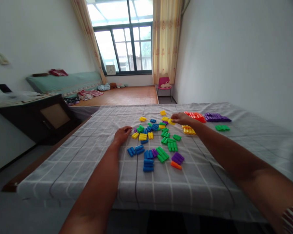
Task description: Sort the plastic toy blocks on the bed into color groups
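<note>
Right hand: fingers at yellow piece, far side of mixed pieces on table; grip unclear. Left hand: beside purple piece, fingers curled, opening unclear. Orange pile beyond yellow pile.

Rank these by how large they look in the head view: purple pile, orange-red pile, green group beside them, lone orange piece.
1. Purple pile and orange-red pile: too close to rank; the right hand partly overlaps the latter.
2. Green group.
3. Lone orange piece, though nearest the camera.
</note>
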Demonstrator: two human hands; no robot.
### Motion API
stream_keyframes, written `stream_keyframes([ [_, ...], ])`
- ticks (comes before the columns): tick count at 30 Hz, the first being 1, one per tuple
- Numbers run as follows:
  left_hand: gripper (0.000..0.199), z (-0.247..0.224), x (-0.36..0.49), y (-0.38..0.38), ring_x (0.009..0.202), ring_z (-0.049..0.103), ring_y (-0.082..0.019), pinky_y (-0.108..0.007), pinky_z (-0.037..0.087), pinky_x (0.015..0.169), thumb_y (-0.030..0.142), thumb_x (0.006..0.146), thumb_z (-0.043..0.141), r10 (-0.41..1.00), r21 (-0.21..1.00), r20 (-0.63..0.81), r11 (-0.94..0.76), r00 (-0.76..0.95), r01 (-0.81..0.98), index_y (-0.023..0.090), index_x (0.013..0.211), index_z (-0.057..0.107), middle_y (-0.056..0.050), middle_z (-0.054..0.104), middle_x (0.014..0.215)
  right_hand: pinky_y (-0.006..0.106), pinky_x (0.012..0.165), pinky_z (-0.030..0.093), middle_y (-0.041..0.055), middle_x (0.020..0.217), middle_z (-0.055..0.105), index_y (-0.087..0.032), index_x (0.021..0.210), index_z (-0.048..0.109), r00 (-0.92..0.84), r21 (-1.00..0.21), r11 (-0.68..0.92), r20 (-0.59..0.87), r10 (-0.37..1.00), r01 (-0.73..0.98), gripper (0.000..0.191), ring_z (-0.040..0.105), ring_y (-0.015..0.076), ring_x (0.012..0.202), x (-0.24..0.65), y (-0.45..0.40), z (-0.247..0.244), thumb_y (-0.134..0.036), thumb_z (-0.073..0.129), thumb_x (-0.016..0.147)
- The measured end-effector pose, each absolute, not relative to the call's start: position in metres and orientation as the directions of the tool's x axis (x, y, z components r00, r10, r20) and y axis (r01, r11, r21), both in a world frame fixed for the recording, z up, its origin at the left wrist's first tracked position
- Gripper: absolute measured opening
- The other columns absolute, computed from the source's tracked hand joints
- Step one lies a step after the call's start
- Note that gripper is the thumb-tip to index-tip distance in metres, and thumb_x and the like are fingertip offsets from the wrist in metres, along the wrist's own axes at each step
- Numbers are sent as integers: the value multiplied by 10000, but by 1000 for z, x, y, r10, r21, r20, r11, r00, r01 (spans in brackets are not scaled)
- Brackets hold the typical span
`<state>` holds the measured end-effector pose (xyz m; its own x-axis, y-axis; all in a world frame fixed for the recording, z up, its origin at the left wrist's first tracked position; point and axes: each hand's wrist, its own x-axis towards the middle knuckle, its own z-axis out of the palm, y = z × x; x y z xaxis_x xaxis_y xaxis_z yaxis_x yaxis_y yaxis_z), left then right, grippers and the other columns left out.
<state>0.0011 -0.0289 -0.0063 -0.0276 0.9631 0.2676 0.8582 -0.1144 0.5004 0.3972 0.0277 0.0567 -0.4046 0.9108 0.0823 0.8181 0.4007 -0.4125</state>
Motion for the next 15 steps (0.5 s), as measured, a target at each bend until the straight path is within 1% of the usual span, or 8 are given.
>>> stream_keyframes([
  [2,318,-5,1,-30,931,666,-180,-252,491,812,314,839,500,962,502,271,-120,-24,856,226,1068,703,-21,743,985,264,738,479,72,988,707,-154,1019,687,-367,-604,356,111,924,713,353,630,183,842,425,25,59,-412,647,781],
  [3,322,-4,1,-30,937,666,-181,-254,492,814,314,838,498,962,502,272,-123,-21,856,222,1070,702,-24,743,988,267,736,486,75,991,705,-150,1026,682,-353,-681,333,115,928,652,401,628,185,841,440,22,61,-450,663,761],
  [5,325,-2,1,-31,954,665,-185,-257,493,821,314,834,493,962,494,274,-124,-18,861,220,1064,703,-27,741,1004,268,715,495,77,948,703,-142,1009,676,-325,-776,278,100,940,565,479,625,184,816,473,14,63,-514,702,707],
  [8,321,2,1,-32,974,663,-194,-263,497,831,329,824,495,961,476,276,-120,-19,871,232,1044,708,-22,741,1011,244,649,491,68,837,683,-142,971,665,-252,-816,150,6,968,558,496,613,160,741,519,-3,61,-532,736,672],
  [12,327,4,1,-32,983,665,-195,-270,500,847,355,818,494,966,479,256,-103,-27,872,246,1046,701,-14,745,995,224,603,496,52,736,648,-146,903,652,-148,-797,-37,-157,977,603,420,600,129,661,555,-20,49,-488,759,683],
  [15,336,4,0,-32,998,662,-197,-283,497,878,375,816,494,969,491,243,-86,-42,867,252,1057,692,-11,744,1009,230,586,516,44,685,630,-135,834,647,-101,-769,-104,-214,971,630,393,601,128,626,560,-23,39,-465,780,667],
])
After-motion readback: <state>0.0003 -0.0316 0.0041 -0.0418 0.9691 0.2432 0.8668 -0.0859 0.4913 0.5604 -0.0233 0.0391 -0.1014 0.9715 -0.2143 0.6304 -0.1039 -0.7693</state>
